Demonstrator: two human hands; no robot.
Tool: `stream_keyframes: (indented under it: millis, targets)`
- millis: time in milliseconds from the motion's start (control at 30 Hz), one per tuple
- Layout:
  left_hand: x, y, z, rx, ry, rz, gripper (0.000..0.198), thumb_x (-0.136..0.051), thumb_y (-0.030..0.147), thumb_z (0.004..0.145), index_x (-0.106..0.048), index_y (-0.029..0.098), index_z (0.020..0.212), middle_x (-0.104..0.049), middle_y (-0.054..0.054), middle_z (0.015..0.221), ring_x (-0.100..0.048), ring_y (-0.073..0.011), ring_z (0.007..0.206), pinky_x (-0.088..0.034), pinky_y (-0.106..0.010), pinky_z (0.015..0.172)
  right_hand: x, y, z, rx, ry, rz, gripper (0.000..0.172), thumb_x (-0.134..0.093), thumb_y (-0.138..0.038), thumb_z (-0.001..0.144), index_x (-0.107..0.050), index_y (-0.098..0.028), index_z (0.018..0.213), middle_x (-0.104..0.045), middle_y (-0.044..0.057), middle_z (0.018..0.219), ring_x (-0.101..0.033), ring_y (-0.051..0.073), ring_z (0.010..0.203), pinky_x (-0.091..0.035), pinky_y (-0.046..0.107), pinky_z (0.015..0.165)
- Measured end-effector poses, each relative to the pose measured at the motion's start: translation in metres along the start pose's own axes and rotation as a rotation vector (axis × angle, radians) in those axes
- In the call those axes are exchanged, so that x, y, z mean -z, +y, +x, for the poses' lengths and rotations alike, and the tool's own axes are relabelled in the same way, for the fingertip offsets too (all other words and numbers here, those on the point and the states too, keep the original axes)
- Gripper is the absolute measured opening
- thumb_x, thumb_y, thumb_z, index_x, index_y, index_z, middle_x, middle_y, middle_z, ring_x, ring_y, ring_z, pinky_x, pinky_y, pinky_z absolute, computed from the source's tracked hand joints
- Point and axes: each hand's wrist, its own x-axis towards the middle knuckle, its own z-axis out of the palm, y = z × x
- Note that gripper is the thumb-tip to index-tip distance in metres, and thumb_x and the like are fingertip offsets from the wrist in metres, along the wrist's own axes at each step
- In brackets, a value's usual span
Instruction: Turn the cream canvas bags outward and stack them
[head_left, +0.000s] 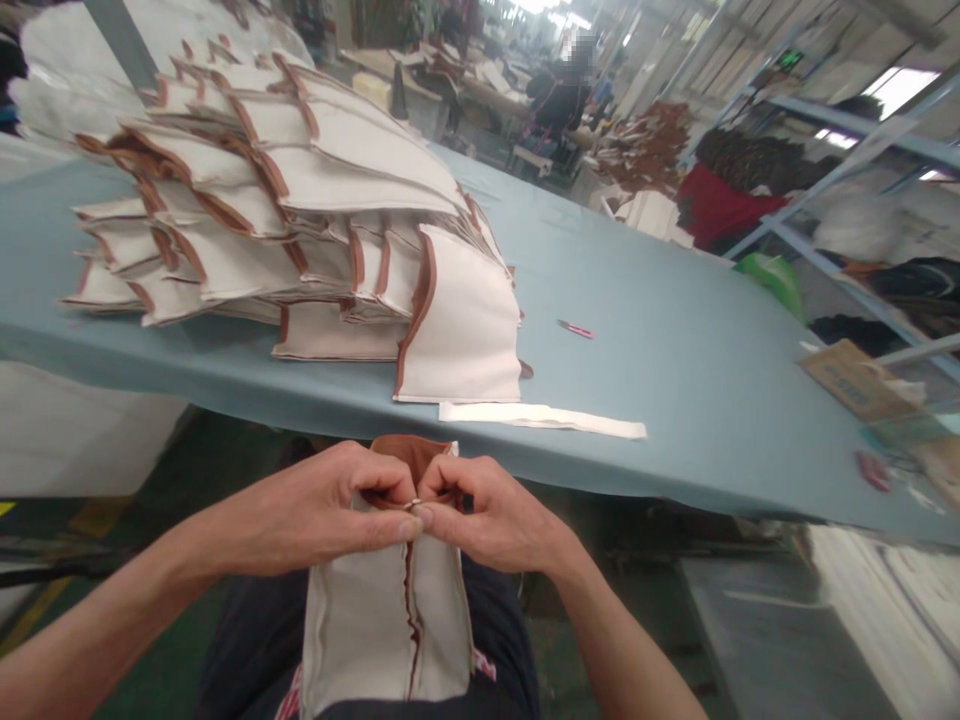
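Pouch (pixel 360 630): white with brown lining at its open mouth, it hangs upright before a person's dark trousers (pixel 506 640), a ragged brown seam running down its middle.
Left hand (pixel 337 512): fingers closed in a tight pinch on the pouch's upper edge, at the seam.
Right hand (pixel 491 515): fingers likewise pinched shut on that edge, the two thumb tips meeting.
Strip (pixel 555 417): narrow and white, it lies along the near side of the blue worktop (pixel 675 340), just beyond the hands.
Stack (pixel 247 250): many white pieces trimmed in brown, heaped high at left.
Snips (pixel 576 328): pink-handled, right of the stack and apart from it.
Background: a worker (pixel 555 100) in dark clothing; at right, red cloth (pixel 724 205) beside blue-framed shelves (pixel 817 110).
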Motion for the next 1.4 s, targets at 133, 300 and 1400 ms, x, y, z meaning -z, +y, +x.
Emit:
stream_keyframes:
  millis: [133,300,1400]
  targets:
    - [-0.002,0.002,0.005,0.023,0.017,-0.003,0.038,-0.065,0.052,0.095,-0.054,0.024,0.072,-0.043,0.007,0.069,-0.038,-0.0128,0.064,-0.028,-0.027,0.057,0.000,0.002,-0.001,0.008,0.003,-0.008,0.027,-0.071,-0.037,0.102,-0.056,-0.023,0.084,-0.056,-0.006,0.074,-0.048,0.013,0.069,-0.037,0.027,0.066]
    - [-0.003,-0.003,0.008,0.022,0.022,-0.003,0.041,-0.063,0.055,0.099,-0.053,0.024,0.074,-0.044,0.007,0.071,-0.040,-0.0134,0.066,-0.030,-0.026,0.058,0.000,0.007,0.000,-0.015,0.019,0.027,0.029,-0.075,-0.039,0.101,-0.057,-0.023,0.084,-0.054,-0.006,0.077,-0.046,0.013,0.070,-0.037,0.028,0.067]
    - [-0.008,-0.030,-0.017,-0.113,0.076,0.082,0.053,-0.048,0.059,0.115,-0.054,0.023,0.077,-0.049,0.004,0.076,-0.053,-0.0164,0.074,-0.042,-0.025,0.069,-0.008,0.008,0.006,-0.030,-0.074,0.112,0.048,-0.075,-0.064,0.105,-0.060,-0.022,0.086,-0.054,-0.006,0.076,-0.046,0.013,0.069,-0.037,0.028,0.067]
